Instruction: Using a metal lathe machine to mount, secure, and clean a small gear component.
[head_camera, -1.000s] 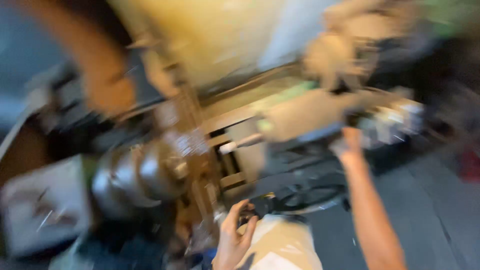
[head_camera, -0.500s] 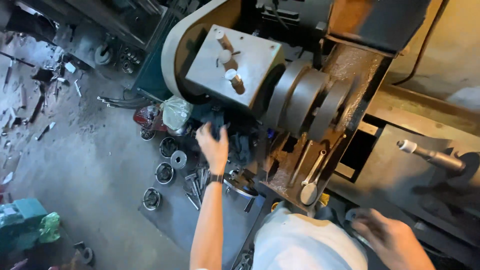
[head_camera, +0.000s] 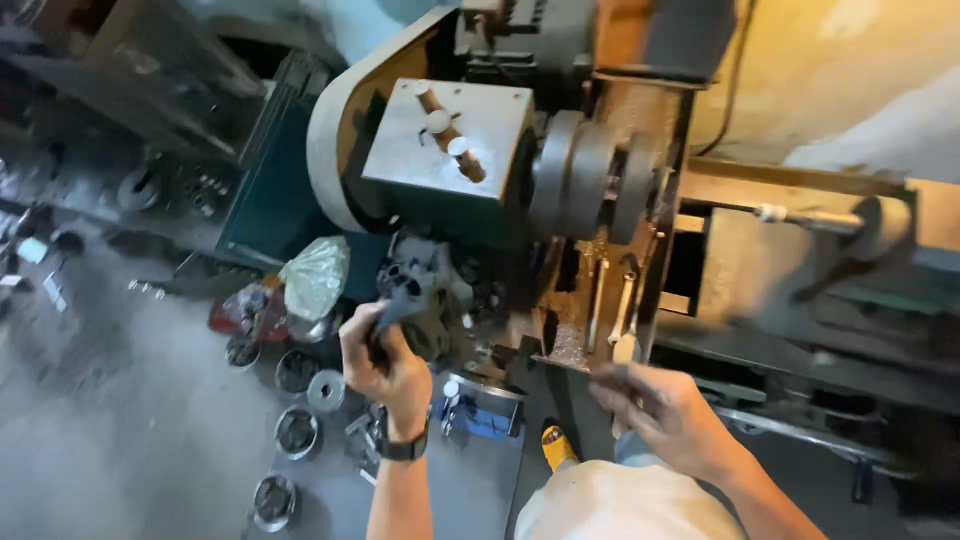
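Grey cast-metal part (head_camera: 415, 290), likely heavy, rigid and oily, sits clenched by its lower edge in the left hand (head_camera: 385, 365); the right hand (head_camera: 665, 415) hovers half-curled, holding nothing.

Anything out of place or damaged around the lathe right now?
Nothing looks damaged. The floor is cluttered: round metal parts lie loose beside the left hand, which grips a dark casting. A plastic bag is slumped against the machine base. The right hand is blurred.
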